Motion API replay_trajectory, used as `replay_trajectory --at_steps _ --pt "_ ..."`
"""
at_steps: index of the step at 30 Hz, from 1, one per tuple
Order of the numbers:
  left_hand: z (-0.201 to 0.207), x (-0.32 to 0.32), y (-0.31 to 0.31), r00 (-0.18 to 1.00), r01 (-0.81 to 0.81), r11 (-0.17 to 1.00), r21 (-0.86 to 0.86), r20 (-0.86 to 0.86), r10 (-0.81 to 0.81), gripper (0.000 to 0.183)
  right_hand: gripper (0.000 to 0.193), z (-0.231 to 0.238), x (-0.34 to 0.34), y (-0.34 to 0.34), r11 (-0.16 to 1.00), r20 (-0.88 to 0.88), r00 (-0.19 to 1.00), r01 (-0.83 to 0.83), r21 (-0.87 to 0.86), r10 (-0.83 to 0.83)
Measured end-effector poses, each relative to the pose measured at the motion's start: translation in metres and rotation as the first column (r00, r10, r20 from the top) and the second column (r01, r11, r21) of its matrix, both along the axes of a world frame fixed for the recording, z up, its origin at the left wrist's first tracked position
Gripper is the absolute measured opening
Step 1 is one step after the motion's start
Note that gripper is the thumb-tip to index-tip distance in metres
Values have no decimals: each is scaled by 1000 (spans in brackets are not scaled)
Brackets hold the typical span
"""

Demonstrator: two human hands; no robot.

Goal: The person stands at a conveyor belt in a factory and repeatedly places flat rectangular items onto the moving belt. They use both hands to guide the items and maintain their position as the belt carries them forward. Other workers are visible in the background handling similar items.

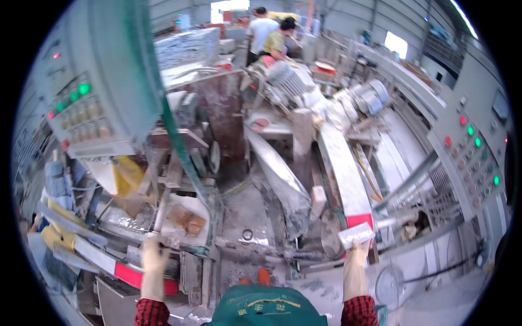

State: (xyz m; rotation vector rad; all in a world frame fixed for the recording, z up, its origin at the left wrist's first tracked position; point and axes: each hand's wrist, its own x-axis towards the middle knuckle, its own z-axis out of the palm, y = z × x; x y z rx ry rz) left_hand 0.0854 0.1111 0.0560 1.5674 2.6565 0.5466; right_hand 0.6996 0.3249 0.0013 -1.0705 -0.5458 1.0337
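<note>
Both my hands wear pale cream work gloves below red checked sleeves. At the right, my right hand (355,266) grips the near edge of a small white rectangular slab (356,234). The slab is at the near end of a long white conveyor belt (343,174), just over its red patch (359,220). My left hand (154,263) is raised beside the red and white belt (129,275) of the left machine, fingers stretched upward and holding nothing I can see. Past it, a brown broken piece (186,219) lies in a pale tray (202,233).
Control panels with lit buttons stand left (81,114) and right (473,157). Dusty motors (291,81) sit on the machine ahead. A green post (182,146) slants down near the left panel. Two people (269,38) are at the back. My green apron (266,307) is below.
</note>
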Motion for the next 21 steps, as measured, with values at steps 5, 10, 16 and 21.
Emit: replay_trajectory --at_steps 5,10,16,21 --pt "-39 -61 -122 715 -692 665 -281 -143 684 72 73 -4 34 2 999 -86 995 49 -21 -51" --pt "-105 -90 -153 721 -688 687 -234 -327 611 72 75 -17 25 32 974 -46 984 160 -160 -170" --pt "-87 -79 -140 751 -660 662 -355 -281 598 75 72 -15 22 73 951 -13 976 209 -228 -218" --pt "-86 -71 -138 702 -712 603 -360 -320 637 79 78 -59 40 102 948 187 967 213 -237 -171"
